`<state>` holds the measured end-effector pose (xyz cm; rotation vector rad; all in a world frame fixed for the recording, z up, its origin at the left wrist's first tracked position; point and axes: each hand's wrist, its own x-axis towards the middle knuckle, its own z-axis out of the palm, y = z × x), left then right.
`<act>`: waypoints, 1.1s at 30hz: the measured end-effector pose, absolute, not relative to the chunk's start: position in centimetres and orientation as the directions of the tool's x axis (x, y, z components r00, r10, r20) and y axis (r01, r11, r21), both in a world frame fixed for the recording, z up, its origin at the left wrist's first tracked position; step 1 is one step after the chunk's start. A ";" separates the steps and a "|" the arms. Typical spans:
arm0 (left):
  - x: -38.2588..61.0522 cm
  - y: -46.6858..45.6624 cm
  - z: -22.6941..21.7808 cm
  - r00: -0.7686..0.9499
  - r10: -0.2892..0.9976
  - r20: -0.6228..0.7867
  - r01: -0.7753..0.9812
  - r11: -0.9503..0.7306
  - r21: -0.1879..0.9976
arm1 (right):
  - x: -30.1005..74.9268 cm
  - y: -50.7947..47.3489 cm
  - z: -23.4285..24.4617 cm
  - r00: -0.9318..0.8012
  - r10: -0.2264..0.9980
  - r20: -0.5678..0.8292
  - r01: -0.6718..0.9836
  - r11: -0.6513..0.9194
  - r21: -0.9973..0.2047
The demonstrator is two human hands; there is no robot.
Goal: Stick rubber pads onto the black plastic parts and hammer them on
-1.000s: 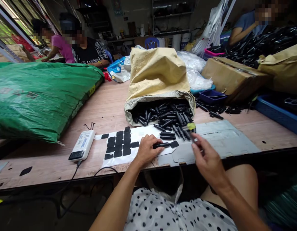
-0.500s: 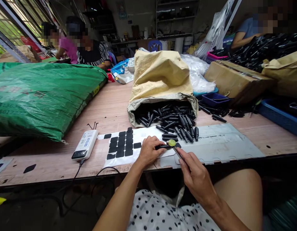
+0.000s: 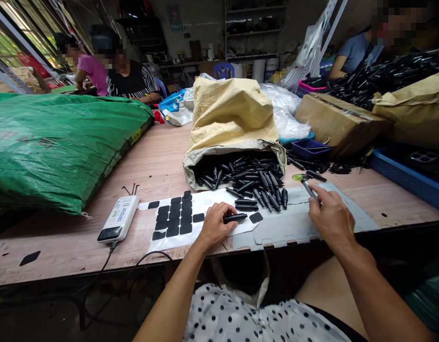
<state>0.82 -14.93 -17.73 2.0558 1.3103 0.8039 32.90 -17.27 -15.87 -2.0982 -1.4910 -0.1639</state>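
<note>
A worktable (image 3: 158, 161), seen from the worker's own eyes, with both bare hands at its near edge. The left hand (image 3: 216, 224), near the middle of that edge, has thumb and fingers closed round one end of a short black tube (image 3: 237, 217); the other end sticks out to the right. The tube is over a white sheet (image 3: 206, 195) bearing rows of black squares (image 3: 174, 223). One loose square (image 3: 256, 217) lies at the sheet's right end, just beyond the tube.

The right hand (image 3: 329, 213) is well apart from the left, over a grey board (image 3: 294, 225) along the near edge. Its fingers are curled shut round the handle of a small hammer (image 3: 310, 189), whose yellow-green head points toward the table's far edge.

Behind the sheet and board, more tubes (image 3: 264, 185) spill from the mouth of a tan sack (image 3: 233, 109). Left of the sheet, near the near edge, is a white power bank (image 3: 118, 218) with a cable (image 3: 107, 261) hanging over it. A bulging green sack (image 3: 62, 147) fills the table's left side; a blue tray (image 3: 406, 176) sits by the right edge. Beyond are three people: two left, one right.
</note>
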 end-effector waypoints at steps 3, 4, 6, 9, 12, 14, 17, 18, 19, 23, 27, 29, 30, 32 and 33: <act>0.7 -14.9 -17.7 0.328 0.927 0.181 0.547 -0.343 0.764 | 35.2 -14.7 -16.9 0.459 0.834 0.307 0.881 -0.380 -0.282; 0.7 -14.9 -17.7 0.324 0.929 0.177 0.537 -0.335 0.774 | 35.5 -14.2 -17.4 0.467 0.839 0.279 0.877 -0.400 -0.267; 0.6 -14.9 -17.7 0.316 0.934 0.165 0.524 -0.317 0.790 | 35.6 -13.5 -18.2 0.468 0.843 0.264 0.879 -0.413 -0.238; 0.5 -14.9 -17.8 0.304 0.942 0.142 0.517 -0.288 0.806 | 35.0 -13.3 -19.1 0.449 0.827 0.338 0.893 -0.412 -0.179; 0.5 -14.9 -17.8 0.301 0.945 0.131 0.509 -0.275 0.816 | 34.7 -13.4 -19.7 0.409 0.813 0.415 0.910 -0.395 -0.124; 0.4 -14.9 -17.9 0.299 0.946 0.130 0.503 -0.271 0.820 | 34.7 -13.5 -19.9 0.382 0.809 0.447 0.920 -0.380 -0.099; 0.4 -15.0 -18.0 0.294 0.946 0.133 0.498 -0.271 0.823 | 34.9 -13.6 -20.3 0.356 0.803 0.479 0.927 -0.368 -0.072; 0.4 -15.0 -18.0 0.294 0.946 0.136 0.495 -0.273 0.825 | 34.9 -13.6 -20.3 0.349 0.801 0.486 0.929 -0.365 -0.066; 0.4 -15.0 -18.0 0.295 0.945 0.138 0.493 -0.274 0.826 | 35.0 -13.6 -20.4 0.344 0.801 0.491 0.930 -0.362 -0.061; 0.5 -15.1 -17.8 0.301 0.944 0.135 0.505 -0.278 0.817 | 35.1 -13.5 -20.6 0.336 0.805 0.489 0.936 -0.345 -0.074; 0.5 -15.1 -17.7 0.311 0.940 0.139 0.517 -0.290 0.806 | 35.0 -13.7 -19.5 0.334 0.812 0.479 0.940 -0.322 -0.109; 0.4 -15.1 -17.7 0.320 0.936 0.147 0.514 -0.302 0.803 | 34.3 -14.4 -18.3 0.312 0.784 0.537 0.949 -0.282 -0.141; 0.4 -15.1 -17.7 0.327 0.933 0.151 0.511 -0.309 0.802 | 33.5 -14.8 -17.5 0.284 0.771 0.570 0.959 -0.226 -0.173; 0.4 -15.1 -17.7 0.342 0.926 0.163 0.504 -0.327 0.799 | 31.3 -15.9 -16.0 0.178 0.786 0.592 0.964 -0.017 -0.267; 0.4 -15.2 -17.6 0.347 0.922 0.172 0.499 -0.337 0.799 | 29.9 -16.5 -15.4 0.071 0.829 0.554 0.934 0.140 -0.330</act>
